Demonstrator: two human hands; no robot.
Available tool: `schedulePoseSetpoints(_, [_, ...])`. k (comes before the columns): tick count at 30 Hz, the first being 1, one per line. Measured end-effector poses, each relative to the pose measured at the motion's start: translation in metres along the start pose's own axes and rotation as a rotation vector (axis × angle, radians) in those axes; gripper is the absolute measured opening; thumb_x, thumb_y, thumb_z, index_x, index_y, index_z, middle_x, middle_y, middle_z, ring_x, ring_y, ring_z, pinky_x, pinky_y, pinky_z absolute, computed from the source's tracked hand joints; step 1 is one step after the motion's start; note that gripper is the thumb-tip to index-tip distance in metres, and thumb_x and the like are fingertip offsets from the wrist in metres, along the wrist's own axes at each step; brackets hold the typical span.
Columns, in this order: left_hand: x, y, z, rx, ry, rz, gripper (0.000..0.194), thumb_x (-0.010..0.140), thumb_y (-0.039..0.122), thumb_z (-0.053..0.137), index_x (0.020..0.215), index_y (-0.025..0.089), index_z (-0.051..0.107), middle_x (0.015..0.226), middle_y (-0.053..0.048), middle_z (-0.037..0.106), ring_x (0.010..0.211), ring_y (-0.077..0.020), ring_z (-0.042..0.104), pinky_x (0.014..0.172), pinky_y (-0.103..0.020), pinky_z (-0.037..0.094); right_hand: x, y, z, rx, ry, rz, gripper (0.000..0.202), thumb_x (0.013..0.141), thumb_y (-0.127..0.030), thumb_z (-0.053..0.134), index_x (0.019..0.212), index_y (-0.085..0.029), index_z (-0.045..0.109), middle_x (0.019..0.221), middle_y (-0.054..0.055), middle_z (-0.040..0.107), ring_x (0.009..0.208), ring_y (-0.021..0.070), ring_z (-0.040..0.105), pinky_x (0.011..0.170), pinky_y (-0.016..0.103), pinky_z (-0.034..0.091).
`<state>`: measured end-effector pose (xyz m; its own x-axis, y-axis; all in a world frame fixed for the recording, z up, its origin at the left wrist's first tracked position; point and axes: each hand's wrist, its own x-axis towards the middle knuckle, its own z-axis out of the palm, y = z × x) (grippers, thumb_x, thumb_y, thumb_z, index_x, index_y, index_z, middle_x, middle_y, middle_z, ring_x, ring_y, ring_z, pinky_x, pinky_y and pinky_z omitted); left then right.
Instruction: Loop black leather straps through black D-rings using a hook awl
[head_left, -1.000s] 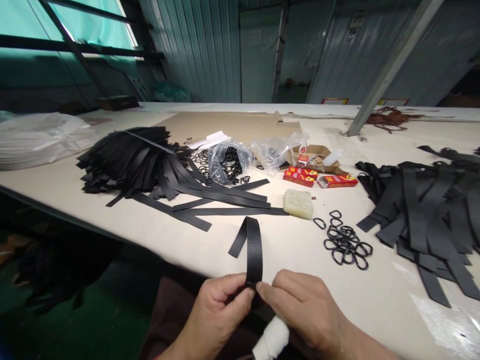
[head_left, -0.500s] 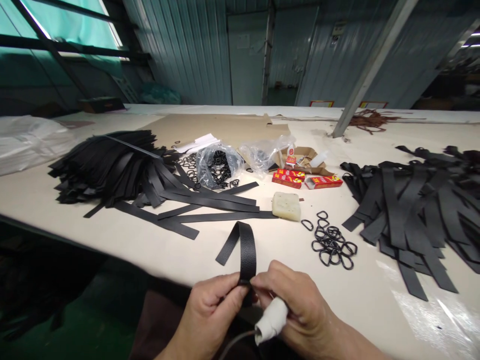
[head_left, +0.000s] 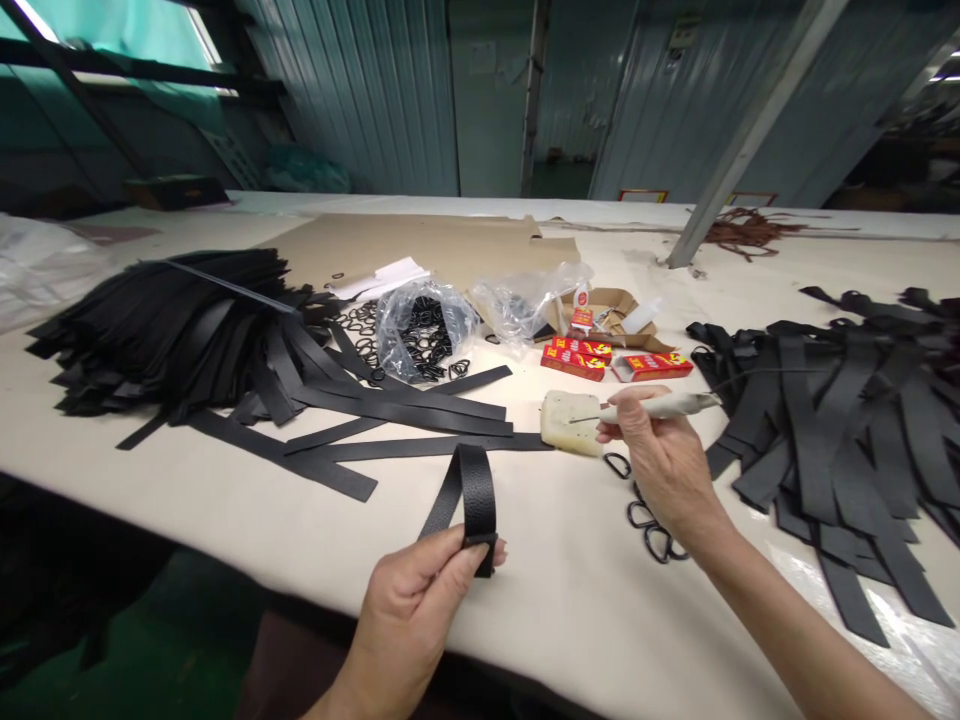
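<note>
My left hand (head_left: 420, 595) pinches a black leather strap (head_left: 478, 490) that is bent into an upright loop near the table's front edge. The strap's grained face points toward me, and its short lower end shows below my thumb. Held in my right hand (head_left: 667, 460) is a corded, pen-like tool (head_left: 664, 406) with a pale wrapped handle and a thin metal tip, like a soldering iron. Its tip is at the yellowish wax-like block (head_left: 561, 420), seemingly touching the top. Below my right hand lie several black D-rings (head_left: 658, 543), partly hidden by the wrist.
A large bundle of black straps (head_left: 172, 330) lies at left, with loose strips reaching toward the block. Clear plastic bags (head_left: 390, 335), one with D-rings, red boxes (head_left: 576, 357) and an opened carton (head_left: 611, 305) stand behind. More straps (head_left: 810, 420) are piled at right, near a metal post (head_left: 739, 150).
My right hand has left the strap and carried the tool forward and right to the pale block. My left hand keeps the strap in nearly the same place.
</note>
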<state>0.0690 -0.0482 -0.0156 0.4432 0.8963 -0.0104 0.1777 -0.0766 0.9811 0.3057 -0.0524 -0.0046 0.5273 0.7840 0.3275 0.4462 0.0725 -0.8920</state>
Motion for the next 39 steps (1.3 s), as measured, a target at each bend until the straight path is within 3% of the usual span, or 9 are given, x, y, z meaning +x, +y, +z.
schedulePoseSetpoints(7, [0.005,-0.005,-0.002,-0.039,-0.008,-0.014,0.016,0.081,0.023,0.056,0.083,0.020,0.072,0.079,0.000,0.075,0.077,-0.0145,0.068,0.074,-0.018,0.051,0.004,0.007,0.010,-0.148,-0.059,-0.036,0.033,0.081,-0.053,0.049,0.080,-0.020,0.050,0.065,0.000,0.054,0.062,0.0182,0.054,0.061,0.033,0.041])
schedulePoseSetpoints(13, [0.004,0.002,-0.007,0.017,-0.026,0.113,0.017,0.083,0.018,0.053,0.084,0.017,0.071,0.081,-0.002,0.075,0.077,-0.0150,0.068,0.071,-0.018,0.052,0.005,0.003,0.011,-0.164,-0.027,-0.002,0.033,0.078,-0.054,0.052,0.079,-0.020,0.054,0.061,0.002,0.057,0.061,0.0212,0.057,0.061,0.036,0.042])
schedulePoseSetpoints(17, [0.002,0.009,-0.014,0.110,-0.022,0.296,0.018,0.083,0.015,0.052,0.090,0.016,0.069,0.083,-0.005,0.074,0.074,-0.0156,0.068,0.068,-0.021,0.054,0.001,-0.003,0.007,0.009,0.126,0.135,0.035,0.076,-0.055,0.056,0.079,-0.020,0.056,0.065,0.001,0.060,0.059,0.0206,0.061,0.062,0.039,0.048])
schedulePoseSetpoints(20, [0.000,0.011,-0.019,0.213,-0.023,0.492,0.022,0.083,0.010,0.051,0.097,0.017,0.066,0.086,-0.007,0.073,0.074,-0.0156,0.068,0.069,-0.023,0.054,-0.017,-0.020,0.000,0.334,0.229,0.258,0.033,0.074,-0.052,0.060,0.072,-0.019,0.058,0.064,0.000,0.058,0.055,0.0150,0.059,0.056,0.030,0.051])
schedulePoseSetpoints(23, [-0.002,0.012,-0.021,0.321,-0.053,0.684,0.027,0.081,0.003,0.049,0.102,0.014,0.062,0.084,-0.010,0.071,0.078,-0.0171,0.066,0.070,-0.025,0.054,-0.046,-0.047,-0.004,0.588,0.113,0.396,0.033,0.073,-0.051,0.061,0.069,-0.018,0.063,0.060,0.002,0.059,0.048,0.0127,0.056,0.043,0.022,0.050])
schedulePoseSetpoints(28, [-0.006,0.016,-0.018,0.414,-0.067,0.875,0.029,0.079,-0.001,0.046,0.103,0.013,0.055,0.072,-0.008,0.066,0.070,-0.0174,0.063,0.071,-0.029,0.054,-0.084,-0.077,0.002,0.758,-0.055,0.423,0.036,0.071,-0.053,0.062,0.065,-0.018,0.066,0.053,0.006,0.061,0.039,0.0144,0.055,0.034,0.023,0.049])
schedulePoseSetpoints(32, [-0.010,0.021,-0.016,0.450,-0.063,0.930,0.031,0.077,-0.003,0.045,0.102,0.012,0.055,0.071,-0.009,0.066,0.068,-0.0176,0.063,0.070,-0.030,0.054,-0.094,-0.078,0.008,0.845,-0.077,0.521,0.031,0.067,-0.048,0.068,0.068,-0.018,0.066,0.055,0.005,0.063,0.044,0.0137,0.057,0.041,0.021,0.051])
schedulePoseSetpoints(39, [-0.015,0.025,-0.016,0.445,-0.092,0.910,0.034,0.080,0.000,0.043,0.110,0.013,0.053,0.072,-0.008,0.066,0.070,-0.0178,0.063,0.069,-0.030,0.053,-0.103,-0.075,0.015,0.875,-0.099,0.550,0.033,0.075,-0.050,0.060,0.072,-0.017,0.063,0.058,0.004,0.061,0.048,0.0138,0.056,0.045,0.024,0.051])
